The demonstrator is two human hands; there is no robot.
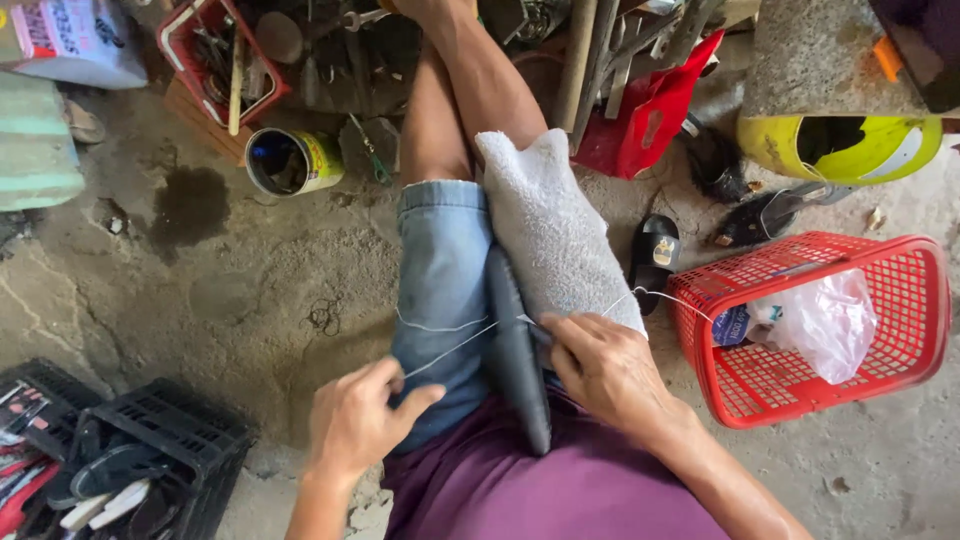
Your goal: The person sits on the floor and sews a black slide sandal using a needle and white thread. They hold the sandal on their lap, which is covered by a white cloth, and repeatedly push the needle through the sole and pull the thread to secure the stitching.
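Observation:
A dark grey shoe sole (515,350) stands on edge between my thighs, with a white towel (555,235) draped over my right thigh beside it. My left hand (358,420) rests on my denim shorts (440,290) and pinches a white thread (450,350) pulled taut from the sole. My right hand (605,368) presses against the sole's right side, fingers closed on a thin tool or needle at the thread's entry point. More thread loops off to the right toward the basket.
A red plastic basket (905,330) with a plastic bag stands at my right. A black crate (170,440) with sandals sits at lower left. A tin can (292,160), a red tool box (215,60), a black sandal (654,252) and a yellow helmet (840,148) lie on the concrete floor.

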